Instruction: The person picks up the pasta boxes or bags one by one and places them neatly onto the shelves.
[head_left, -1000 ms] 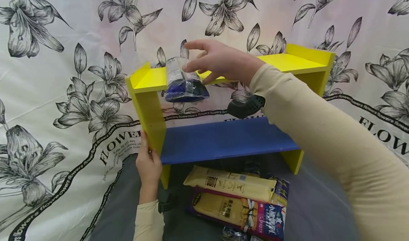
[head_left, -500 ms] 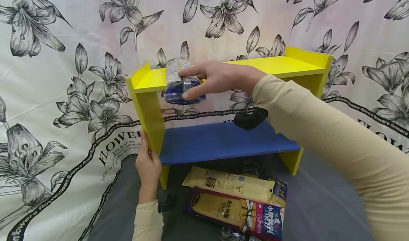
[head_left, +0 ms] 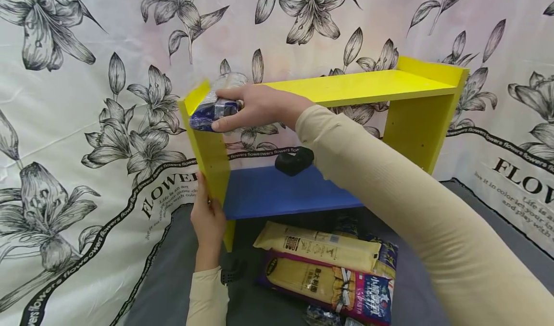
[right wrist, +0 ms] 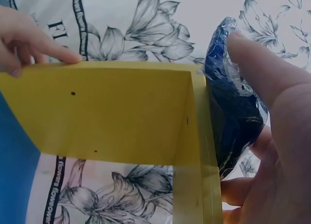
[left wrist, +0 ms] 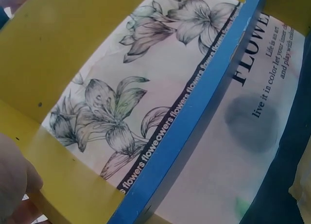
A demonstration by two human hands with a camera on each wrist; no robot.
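My right hand [head_left: 255, 106] grips a plastic-wrapped packet [head_left: 216, 106], blue at its near end and clear silvery behind. The packet lies at the left end of the yellow top board [head_left: 346, 86], its blue end poking past the front edge. In the right wrist view my thumb presses the blue wrapper [right wrist: 233, 97] while fingers curl below. My left hand [head_left: 208, 220] holds the outer side of the yellow left panel [head_left: 210, 160], fingers stretched up along it. The shelf's lower board [head_left: 277, 191] is blue.
Beneath the shelf, a pale noodle packet [head_left: 318, 246] and a purple pasta packet [head_left: 324, 285] lie on the grey cloth [head_left: 169, 268]. Dark wrapped packets [head_left: 322, 316] peek out in front of them. A flower-printed curtain [head_left: 143, 42] hangs behind.
My right hand has closed on the wrapped packet and shifted it left along the top board, to the end lip. The left hand has stayed on the side panel.
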